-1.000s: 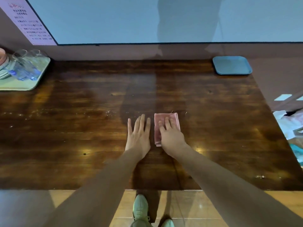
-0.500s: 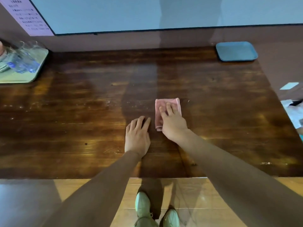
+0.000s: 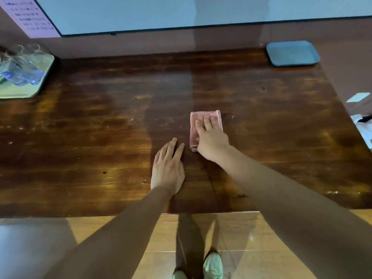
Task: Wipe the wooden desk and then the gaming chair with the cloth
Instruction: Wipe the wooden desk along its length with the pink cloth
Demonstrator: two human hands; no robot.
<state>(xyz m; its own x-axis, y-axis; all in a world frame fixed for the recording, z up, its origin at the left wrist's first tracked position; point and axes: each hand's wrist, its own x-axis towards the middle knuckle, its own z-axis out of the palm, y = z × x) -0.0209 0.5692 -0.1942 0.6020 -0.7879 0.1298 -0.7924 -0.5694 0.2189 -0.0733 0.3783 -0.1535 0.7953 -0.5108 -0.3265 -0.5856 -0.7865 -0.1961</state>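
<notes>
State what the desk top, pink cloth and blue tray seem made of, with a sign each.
Desk top: wood, glossy varnish; grain, knots, reflections.
Pink cloth: soft matte fabric, perhaps microfibre; folded layered edge.
Blue tray: probably plastic, matte; even colour, rounded rim.

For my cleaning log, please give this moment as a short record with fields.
surface: dark wooden desk, pale specks near its middle
cloth: pink, folded, flat on the desk
right hand: presses on the cloth, fingers straight
left hand: flat on bare wood beside the cloth
other: green tray with clear glasses far left; blue tray far right
</notes>
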